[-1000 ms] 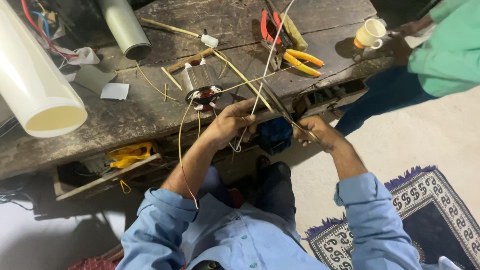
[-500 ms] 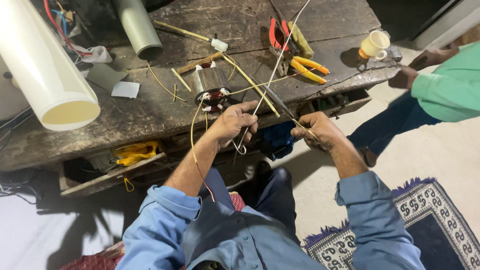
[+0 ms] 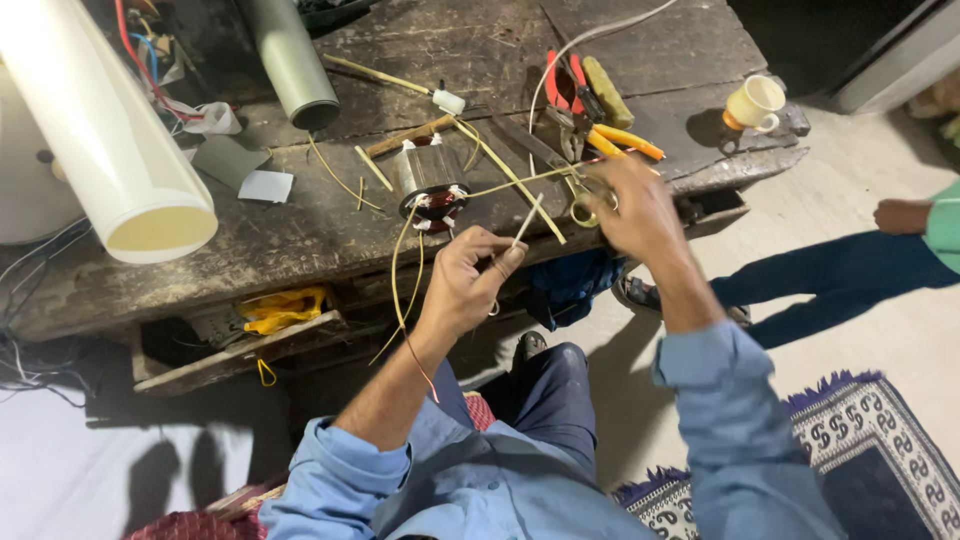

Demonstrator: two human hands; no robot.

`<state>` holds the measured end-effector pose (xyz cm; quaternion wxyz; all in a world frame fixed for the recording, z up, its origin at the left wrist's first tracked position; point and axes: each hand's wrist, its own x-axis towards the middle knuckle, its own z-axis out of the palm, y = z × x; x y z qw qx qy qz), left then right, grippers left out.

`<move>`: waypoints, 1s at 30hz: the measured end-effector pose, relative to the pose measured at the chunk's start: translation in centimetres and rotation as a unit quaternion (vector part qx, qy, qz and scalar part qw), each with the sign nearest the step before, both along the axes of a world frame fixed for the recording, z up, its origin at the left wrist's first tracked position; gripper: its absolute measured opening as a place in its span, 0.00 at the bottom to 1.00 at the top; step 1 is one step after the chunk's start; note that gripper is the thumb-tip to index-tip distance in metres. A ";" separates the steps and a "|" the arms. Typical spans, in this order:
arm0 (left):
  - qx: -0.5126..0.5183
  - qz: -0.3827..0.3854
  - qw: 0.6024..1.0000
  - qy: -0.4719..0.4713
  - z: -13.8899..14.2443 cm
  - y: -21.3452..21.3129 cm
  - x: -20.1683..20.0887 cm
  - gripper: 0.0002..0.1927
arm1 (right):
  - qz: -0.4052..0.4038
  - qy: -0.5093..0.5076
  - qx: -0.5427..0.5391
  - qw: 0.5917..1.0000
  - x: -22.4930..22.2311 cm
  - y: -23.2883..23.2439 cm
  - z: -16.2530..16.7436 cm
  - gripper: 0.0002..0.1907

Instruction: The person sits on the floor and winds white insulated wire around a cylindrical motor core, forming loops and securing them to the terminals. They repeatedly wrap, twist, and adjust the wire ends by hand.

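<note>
Two bare hands work at the front edge of a worn wooden bench (image 3: 300, 230). Left hand (image 3: 470, 280) is closed in a pinch on a thin white sleeve (image 3: 527, 220), holding it up at a slant just in front of the motor coil (image 3: 430, 185). Right hand (image 3: 630, 205) reaches over the bench edge, fingers curled onto yellow-handled scissors (image 3: 580, 205); whether they are fully gripped or only touched, cannot tell. Coil stands on the bench between the hands, its loose wire leads (image 3: 400, 290) hanging past the edge toward the lap. Likely risks: leads snag on a forearm and drag the coil off the edge; the thin sleeve slips from the pinch, since the hold is only at its lower end; scissor tips nick the copper winding close by. Pliers (image 3: 575, 85), a cream cup (image 3: 755, 100) and a big white tube (image 3: 100, 140) crowd the top, so a sweeping elbow could knock them. Another person stands near on the right.
</note>
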<state>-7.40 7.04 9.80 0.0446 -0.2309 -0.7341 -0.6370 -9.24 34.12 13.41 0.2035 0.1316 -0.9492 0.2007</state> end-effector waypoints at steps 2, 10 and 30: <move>0.038 -0.007 0.999 0.021 0.6 -0.4 0.3 0.08 | 0.107 -0.137 -0.135 0.975 2.4 -1.6 0.1 0.07; 0.055 -0.049 0.997 -0.011 2.1 -0.5 1.1 0.10 | 0.143 -0.244 -0.450 0.847 6.0 -9.0 -4.8 0.06; -0.008 -0.024 0.944 0.328 9.4 1.3 0.9 0.16 | 0.072 0.371 -0.380 0.844 12.0 -6.5 7.0 0.14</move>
